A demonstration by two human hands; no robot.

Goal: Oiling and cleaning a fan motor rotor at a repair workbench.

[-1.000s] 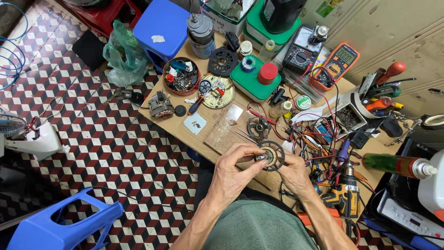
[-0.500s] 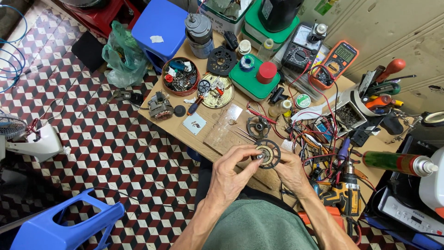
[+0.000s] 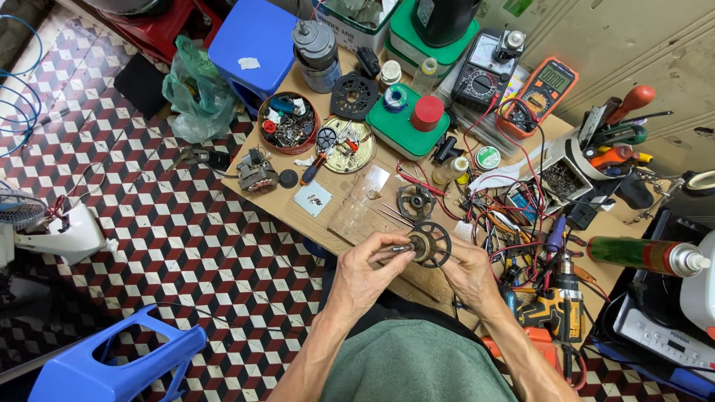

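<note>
Low in the frame's centre, the left hand (image 3: pixel 366 277) pinches the metal shaft (image 3: pixel 397 249) of a small motor rotor (image 3: pixel 430 244), while the right hand (image 3: pixel 468 274) cups its dark ring (grip partly hidden). Seemingly mid-assembly; steady alignment needed.

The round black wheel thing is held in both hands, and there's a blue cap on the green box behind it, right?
Not quite. Both hands, left hand and right hand, do hold the round black wheel part, but the cap on the green box is red, not blue. The head view shows it.
</note>
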